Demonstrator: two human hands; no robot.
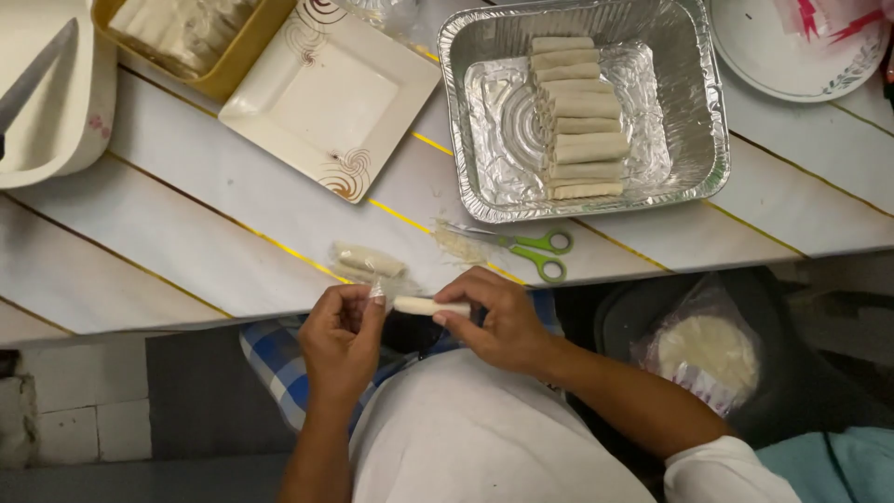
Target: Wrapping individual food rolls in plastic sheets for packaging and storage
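Left hand [341, 337]: at the near edge of the desk [186, 224], fingers pinched together on a scrap of clear wrapper [376, 291] at the end of a pale stick.
Right hand [498, 317]: fingers closed round the other end of that stick, thumb under, forefinger over.
Stick in hand [430, 305]: short, white, cylinder-shaped, held level between the two hands just off the desk edge, over the lap. Most of it looks bare; wrapper clings only at the left end.
Wrapped sticks [368, 263]: a small bunch in clear film, lying on the desk just beyond the left hand. By the look of it, these remain to be unwrapped.
Foil tray [698, 112]: large, on the far right of the desk. A neat column of pale rolls [573, 116] lies in it, stacked side by side; roughly half the tray floor is bare foil.
Scissors [526, 250]: green handles, lying flat between tray and hands, touched by neither hand.
Square plate [326, 98]: cream, brown swirls at corners, nothing on it.
Bag of round wrappers [708, 349]: pale discs in clear plastic, low on the right, beside the right forearm.
Progress, as judged: a good row finished in the tray, one stick being stripped, a few wrapped ones and a fair pack of discs left.
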